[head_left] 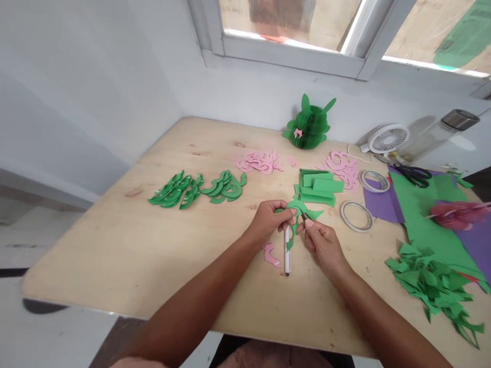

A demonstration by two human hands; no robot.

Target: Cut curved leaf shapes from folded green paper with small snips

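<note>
A marker (287, 263) lies on the tabletop (115, 250), between the left hand (268, 222) and the right hand (324, 245). To their left are two cutout piles (226, 189), side by side. Behind the hands is a paper stack (318, 186), and behind this stack stands a paper figure (312, 128). To the right are two tape rolls (357, 229), one behind the other. Farther right, scissors (414, 175) lie on paper sheets (425, 214); a scrap heap (429, 283) is before the scissors. At the back, a fan (388, 139) stands left of a bottle (429, 140).

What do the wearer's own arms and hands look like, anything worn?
Left hand and right hand: ungloved. Left forearm and right forearm: uncovered, no watch or bracelet visible. Rings or markings: none I can make out. Pale pinkish cloth by the left elbow may be a sleeve edge.
</note>
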